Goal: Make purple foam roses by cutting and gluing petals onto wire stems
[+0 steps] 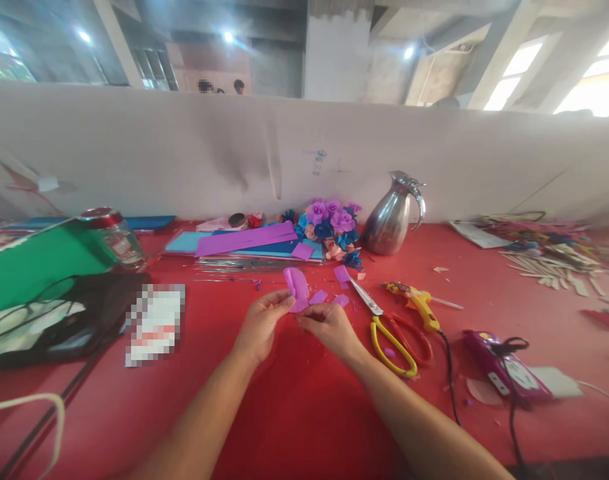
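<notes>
My left hand point(263, 321) pinches a curled purple paper petal point(297, 285) between thumb and fingertips. Close beside it, my right hand point(332, 328) is closed in a pinch just below the petal; whatever its fingertips hold is too small to make out. Loose purple paper pieces point(318, 297) lie on the red table point(294, 413) just beyond my right fingers. To the right of that hand rest scissors point(384, 328) with one yellow and one red handle, their blade tip at another purple piece point(341, 274).
A yellow glue gun point(419, 305) and a purple power strip point(507, 367) with cords lie right. Behind stand paper flowers point(332, 223), purple strips point(247, 239) and a metal jug point(390, 217). A glass jar point(115, 240) and black bag point(89, 327) are left; wooden sticks point(559, 263) lie far right.
</notes>
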### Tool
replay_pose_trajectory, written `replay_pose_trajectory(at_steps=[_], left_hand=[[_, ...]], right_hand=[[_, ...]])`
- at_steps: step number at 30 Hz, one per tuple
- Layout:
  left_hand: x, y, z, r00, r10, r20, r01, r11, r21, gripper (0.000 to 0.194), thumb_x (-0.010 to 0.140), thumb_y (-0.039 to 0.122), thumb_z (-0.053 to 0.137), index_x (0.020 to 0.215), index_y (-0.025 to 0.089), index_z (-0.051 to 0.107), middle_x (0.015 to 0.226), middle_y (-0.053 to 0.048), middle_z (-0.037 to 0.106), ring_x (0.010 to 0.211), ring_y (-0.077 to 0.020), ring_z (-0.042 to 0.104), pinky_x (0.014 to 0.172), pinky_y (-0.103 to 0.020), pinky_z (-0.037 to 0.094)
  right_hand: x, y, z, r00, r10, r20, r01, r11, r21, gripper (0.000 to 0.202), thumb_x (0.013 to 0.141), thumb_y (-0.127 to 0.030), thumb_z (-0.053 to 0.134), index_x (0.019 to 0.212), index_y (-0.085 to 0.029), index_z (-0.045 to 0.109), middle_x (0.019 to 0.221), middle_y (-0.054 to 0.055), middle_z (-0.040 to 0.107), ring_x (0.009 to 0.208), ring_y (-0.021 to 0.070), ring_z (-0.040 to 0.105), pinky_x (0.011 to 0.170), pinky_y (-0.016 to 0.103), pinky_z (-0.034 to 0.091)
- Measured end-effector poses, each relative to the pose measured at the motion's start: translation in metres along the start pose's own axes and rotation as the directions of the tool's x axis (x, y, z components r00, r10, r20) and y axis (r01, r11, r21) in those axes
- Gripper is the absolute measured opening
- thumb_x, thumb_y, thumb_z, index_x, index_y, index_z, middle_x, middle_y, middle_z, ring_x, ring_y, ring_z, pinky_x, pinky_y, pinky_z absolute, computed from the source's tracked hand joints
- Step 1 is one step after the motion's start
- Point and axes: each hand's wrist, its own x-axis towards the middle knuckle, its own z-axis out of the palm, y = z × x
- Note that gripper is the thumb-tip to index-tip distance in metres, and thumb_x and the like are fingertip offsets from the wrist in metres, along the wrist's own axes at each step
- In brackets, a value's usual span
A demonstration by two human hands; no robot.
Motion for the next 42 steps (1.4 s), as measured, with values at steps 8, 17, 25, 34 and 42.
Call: replay_pose_trajectory(at_steps=[8,17,25,34,42], left_hand=[[0.003,0.004,-0.004,1.000,-0.021,-0.001,0.020,0.983,-0.183,0.030,0.042,0.023,0.089,0.064,0.016,0.071,0.063,0.002,0.067,0.061,-0.0074,0.056,0.065,-0.020,0.044],[0.005,-0.002,-0.009,0.995,-0.097,0.015,0.095,0.928,-0.361,0.028,0.050,0.018,0.087,0.070,0.017,0.067,0.069,0.005,0.067,0.068,-0.0063,0.058,0.073,-0.021,0.044],[0.000,-0.004,-0.003,0.989,-0.075,0.131,0.109,0.954,-0.278,0.024,0.058,0.023,0.084,0.069,0.017,0.064,0.068,0.003,0.064,0.066,-0.0080,0.056,0.071,-0.023,0.042],[-0.001,-0.004,-0.001,0.994,-0.019,0.110,0.037,0.986,-0.160,0.025,0.053,0.026,0.085,0.065,0.016,0.067,0.064,0.002,0.065,0.064,-0.0096,0.055,0.073,-0.024,0.041],[-0.002,-0.002,0.000,0.996,-0.014,0.087,0.024,0.992,-0.120,0.025,0.050,0.026,0.086,0.057,0.016,0.064,0.059,0.002,0.063,0.061,-0.0099,0.053,0.069,-0.024,0.041]], right_hand=[[0.011,-0.011,-0.036,0.938,-0.060,-0.341,0.075,0.997,0.030,0.031,0.077,-0.046,0.057,0.075,-0.016,0.065,0.051,-0.004,0.048,0.049,0.0107,0.043,0.052,0.024,0.034],[-0.003,-0.017,-0.025,0.734,-0.614,-0.292,0.278,0.663,-0.695,0.011,0.083,-0.027,0.058,0.090,-0.023,0.066,0.094,0.007,0.067,0.093,0.0236,0.056,0.086,0.039,0.039],[-0.009,-0.002,0.008,0.823,-0.557,-0.115,0.344,0.648,-0.680,0.015,0.088,-0.027,0.056,0.083,-0.022,0.069,0.073,0.004,0.069,0.069,0.0173,0.059,0.071,0.030,0.038],[-0.013,-0.008,0.001,0.825,-0.560,-0.074,0.383,0.652,-0.654,0.018,0.088,-0.021,0.054,0.080,-0.021,0.070,0.071,0.004,0.069,0.068,0.0164,0.058,0.070,0.030,0.034],[-0.011,-0.009,0.001,0.910,-0.405,-0.083,0.308,0.797,-0.519,0.019,0.087,-0.024,0.054,0.077,-0.023,0.071,0.067,0.001,0.069,0.064,0.0160,0.059,0.071,0.029,0.038]])
